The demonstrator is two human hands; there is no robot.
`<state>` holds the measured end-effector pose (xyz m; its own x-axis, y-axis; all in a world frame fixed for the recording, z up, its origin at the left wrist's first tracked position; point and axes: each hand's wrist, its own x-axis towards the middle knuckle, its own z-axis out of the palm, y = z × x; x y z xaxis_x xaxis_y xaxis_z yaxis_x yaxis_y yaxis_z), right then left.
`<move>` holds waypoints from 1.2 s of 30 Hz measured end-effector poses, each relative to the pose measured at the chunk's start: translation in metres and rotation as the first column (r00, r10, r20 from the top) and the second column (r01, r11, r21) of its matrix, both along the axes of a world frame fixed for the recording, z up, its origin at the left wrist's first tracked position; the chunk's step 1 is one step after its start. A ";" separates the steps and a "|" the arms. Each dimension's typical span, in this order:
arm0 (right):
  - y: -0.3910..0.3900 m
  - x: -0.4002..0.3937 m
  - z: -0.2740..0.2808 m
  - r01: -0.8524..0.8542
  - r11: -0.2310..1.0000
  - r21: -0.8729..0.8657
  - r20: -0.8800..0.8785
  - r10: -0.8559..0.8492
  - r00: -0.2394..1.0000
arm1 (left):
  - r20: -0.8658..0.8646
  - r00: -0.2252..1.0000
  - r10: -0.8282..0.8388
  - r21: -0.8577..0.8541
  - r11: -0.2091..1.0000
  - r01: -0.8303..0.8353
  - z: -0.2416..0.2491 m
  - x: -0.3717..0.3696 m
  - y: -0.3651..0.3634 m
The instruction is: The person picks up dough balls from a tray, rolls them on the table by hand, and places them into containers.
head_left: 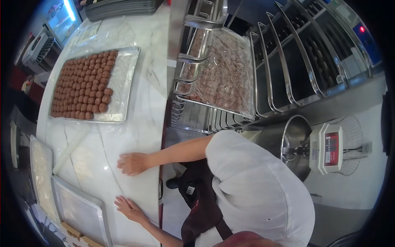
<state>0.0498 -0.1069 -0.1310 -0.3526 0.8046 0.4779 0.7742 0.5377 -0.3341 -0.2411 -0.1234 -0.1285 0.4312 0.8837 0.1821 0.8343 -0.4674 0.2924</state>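
Observation:
My right hand (pixel 132 164) is palm down over the white marble worktop (pixel 144 136), its fingers curled under. Whatever is beneath those fingers, if anything, is hidden. Lower in the view, my left hand (pixel 131 209) rests at the worktop with its fingers spread and nothing visible in them. Farther along the same surface lies a perforated metal tray (pixel 124 90), partly filled with rows of brown dough balls (pixel 84 88). Beyond my hands is a pale rolling pin (pixel 70 151).
A perforated tray (pixel 80 206) and a plastic-covered pale slab (pixel 43 177) lie along the worktop's far edge. Dark trays (pixel 123 10) are stacked at one end. Beside the worktop stand a metal rack with a plastic-covered tray (pixel 224 74) and a steel mixing bowl (pixel 296 140).

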 end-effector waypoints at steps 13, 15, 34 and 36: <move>0.026 -0.027 -0.022 0.003 0.999 -0.038 -0.090 -0.006 0.996 | 0.033 0.999 0.033 0.091 0.995 -0.036 -0.003 -0.004 0.006; 0.045 -0.044 -0.023 0.118 0.985 0.128 -0.091 -0.107 0.990 | 0.074 0.994 0.086 0.089 0.992 -0.093 -0.010 0.022 0.039; -0.034 -0.110 0.002 0.422 0.903 -0.084 -0.211 -0.430 0.878 | 0.465 0.885 -0.022 -0.105 0.991 0.079 0.022 0.021 -0.039; -0.046 -0.106 -0.001 0.454 0.889 -0.064 -0.125 -0.459 0.880 | 0.459 0.878 -0.136 -0.050 0.983 0.178 0.028 -0.002 -0.049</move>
<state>-0.0566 -0.1529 -0.1321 0.1222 0.8765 0.4657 0.8785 0.1229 -0.4617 -0.2431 -0.1723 -0.1007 0.4550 0.8328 0.3154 0.5197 -0.5360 0.6654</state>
